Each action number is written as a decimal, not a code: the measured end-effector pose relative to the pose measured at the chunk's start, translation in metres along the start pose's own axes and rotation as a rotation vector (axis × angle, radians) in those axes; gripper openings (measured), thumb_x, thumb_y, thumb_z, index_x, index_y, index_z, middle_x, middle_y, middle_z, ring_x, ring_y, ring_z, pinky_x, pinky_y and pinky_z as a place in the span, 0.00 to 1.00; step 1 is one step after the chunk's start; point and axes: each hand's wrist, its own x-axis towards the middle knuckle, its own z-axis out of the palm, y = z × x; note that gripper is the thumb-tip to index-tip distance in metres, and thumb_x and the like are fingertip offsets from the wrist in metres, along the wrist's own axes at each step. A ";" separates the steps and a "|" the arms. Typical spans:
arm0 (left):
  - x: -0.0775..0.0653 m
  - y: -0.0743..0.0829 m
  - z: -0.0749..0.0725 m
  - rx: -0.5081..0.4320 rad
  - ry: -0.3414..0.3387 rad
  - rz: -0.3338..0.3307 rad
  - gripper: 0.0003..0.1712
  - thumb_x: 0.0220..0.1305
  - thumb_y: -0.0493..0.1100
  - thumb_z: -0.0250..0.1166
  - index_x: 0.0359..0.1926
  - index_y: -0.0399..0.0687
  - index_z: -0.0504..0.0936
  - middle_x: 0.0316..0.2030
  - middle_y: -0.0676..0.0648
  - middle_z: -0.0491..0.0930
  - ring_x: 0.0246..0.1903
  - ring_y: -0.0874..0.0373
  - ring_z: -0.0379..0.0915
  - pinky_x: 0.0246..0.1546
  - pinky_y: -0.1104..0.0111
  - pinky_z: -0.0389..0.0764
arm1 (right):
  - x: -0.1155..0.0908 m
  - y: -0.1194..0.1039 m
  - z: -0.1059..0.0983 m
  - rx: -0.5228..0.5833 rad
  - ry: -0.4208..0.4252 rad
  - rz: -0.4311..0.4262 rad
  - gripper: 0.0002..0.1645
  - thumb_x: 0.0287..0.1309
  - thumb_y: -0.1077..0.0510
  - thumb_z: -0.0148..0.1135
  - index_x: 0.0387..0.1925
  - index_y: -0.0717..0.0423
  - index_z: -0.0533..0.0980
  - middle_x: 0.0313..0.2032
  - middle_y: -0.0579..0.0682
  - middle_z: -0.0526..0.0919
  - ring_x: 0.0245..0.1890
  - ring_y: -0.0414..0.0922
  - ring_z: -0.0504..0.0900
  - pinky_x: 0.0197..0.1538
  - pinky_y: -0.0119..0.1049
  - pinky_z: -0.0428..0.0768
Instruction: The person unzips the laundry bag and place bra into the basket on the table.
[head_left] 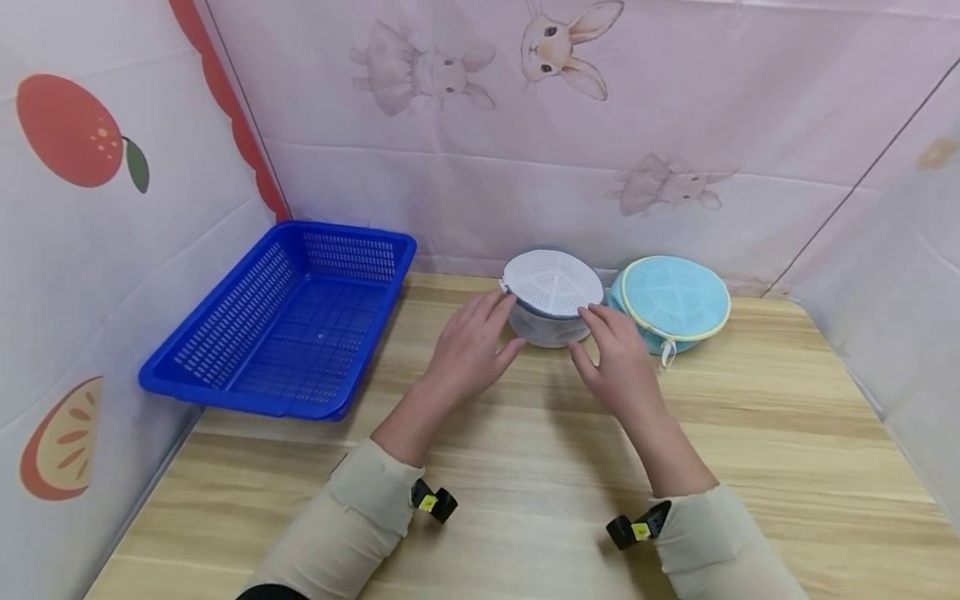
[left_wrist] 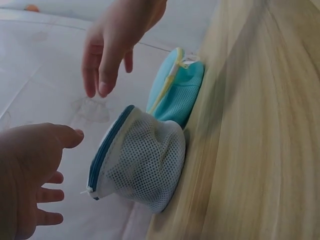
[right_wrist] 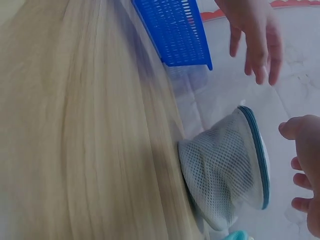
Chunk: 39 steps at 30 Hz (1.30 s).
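Note:
A round white mesh laundry bag [head_left: 553,283] with a dark blue zip edge stands upright near the back of the table. To its left is my left hand [head_left: 472,346], fingers spread and slightly bent. My right hand [head_left: 618,358] hovers at its right side with the thumb apart from the fingers. Both wrist views show a gap between the hands and the white bag [left_wrist: 145,160], and neither hand holds anything. Just right of it stands a light blue mesh laundry bag [head_left: 675,300] with yellow trim and a white zip pull.
On the left of the wooden table [head_left: 517,500] lies a blue plastic basket [head_left: 352,358] with slotted walls and nothing in it. A pink cloth wall [head_left: 465,200] with rabbit prints rises right behind the bags. White cloth walls close off both sides.

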 end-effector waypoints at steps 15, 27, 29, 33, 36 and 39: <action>0.026 -0.005 0.010 -0.004 0.025 0.096 0.29 0.64 0.50 0.66 0.64 0.46 0.74 0.64 0.42 0.72 0.64 0.48 0.67 0.66 0.58 0.69 | 0.023 -0.008 0.030 -0.099 0.012 -0.155 0.24 0.53 0.59 0.69 0.52 0.64 0.79 0.49 0.60 0.81 0.52 0.57 0.79 0.57 0.51 0.77; 0.047 -0.013 0.018 0.053 0.075 0.208 0.23 0.61 0.41 0.67 0.58 0.46 0.80 0.56 0.43 0.77 0.59 0.52 0.71 0.61 0.64 0.73 | 0.033 -0.005 0.045 -0.136 0.062 -0.163 0.22 0.50 0.63 0.70 0.49 0.66 0.80 0.46 0.59 0.81 0.48 0.58 0.79 0.54 0.51 0.77; 0.050 -0.014 0.020 0.046 0.084 0.219 0.21 0.61 0.41 0.67 0.56 0.46 0.81 0.54 0.44 0.78 0.57 0.52 0.72 0.59 0.64 0.74 | 0.034 -0.005 0.047 -0.137 0.067 -0.161 0.21 0.51 0.64 0.69 0.49 0.66 0.80 0.46 0.58 0.81 0.47 0.57 0.79 0.52 0.51 0.78; 0.054 -0.016 0.026 0.042 0.109 0.243 0.16 0.62 0.40 0.66 0.51 0.46 0.83 0.49 0.45 0.79 0.53 0.53 0.74 0.56 0.65 0.76 | 0.035 -0.005 0.051 -0.133 0.072 -0.150 0.19 0.51 0.65 0.69 0.48 0.66 0.81 0.45 0.57 0.82 0.46 0.57 0.79 0.49 0.49 0.79; 0.056 -0.016 0.030 0.038 0.125 0.255 0.12 0.62 0.39 0.66 0.48 0.46 0.85 0.46 0.46 0.80 0.50 0.53 0.74 0.53 0.66 0.76 | 0.035 -0.004 0.054 -0.132 0.073 -0.140 0.18 0.51 0.67 0.68 0.47 0.66 0.82 0.44 0.57 0.82 0.45 0.56 0.79 0.48 0.48 0.79; 0.057 -0.015 0.034 0.044 0.130 0.257 0.10 0.62 0.39 0.66 0.45 0.46 0.86 0.44 0.46 0.80 0.48 0.53 0.75 0.52 0.66 0.77 | 0.035 -0.003 0.056 -0.138 0.077 -0.135 0.16 0.53 0.68 0.67 0.46 0.65 0.82 0.43 0.57 0.82 0.44 0.56 0.79 0.48 0.46 0.80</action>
